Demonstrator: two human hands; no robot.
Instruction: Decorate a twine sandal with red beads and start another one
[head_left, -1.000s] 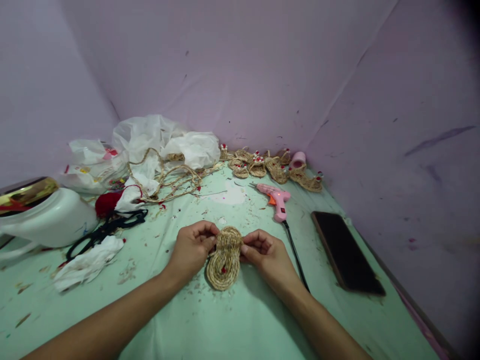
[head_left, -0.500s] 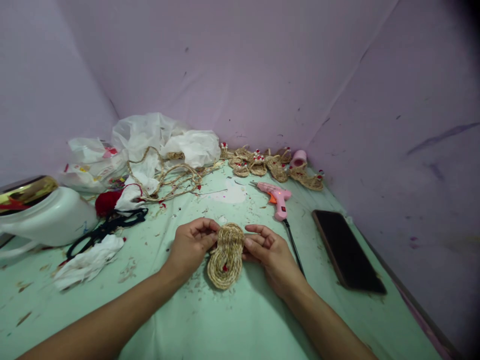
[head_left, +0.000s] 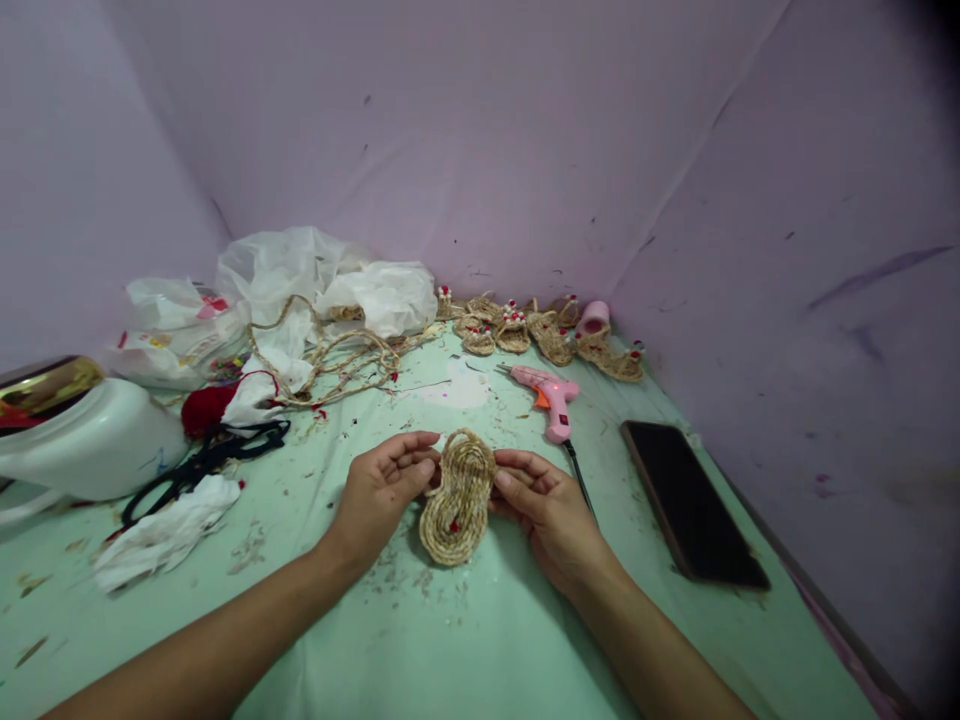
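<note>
A small woven jute sandal [head_left: 459,497] with a strap across its far end and a red bead near its heel is tilted up off the green cloth. My left hand [head_left: 381,493] pinches its left edge between thumb and fingers. My right hand [head_left: 547,510] holds its right edge with the fingertips, fingers partly curled. Both forearms reach in from the bottom of the view.
A pink glue gun [head_left: 551,395] lies just beyond, its black cord running toward my right hand. A dark phone [head_left: 690,500] lies at right. Several finished jute sandals [head_left: 551,335] line the back wall. Jute cord [head_left: 337,360], plastic bags [head_left: 315,280], black scissors [head_left: 202,460], a white container [head_left: 90,435] crowd the left.
The sandal's far end has been lifted and shifted slightly away from me. My right fingers have loosened from a tight pinch to a looser fingertip hold.
</note>
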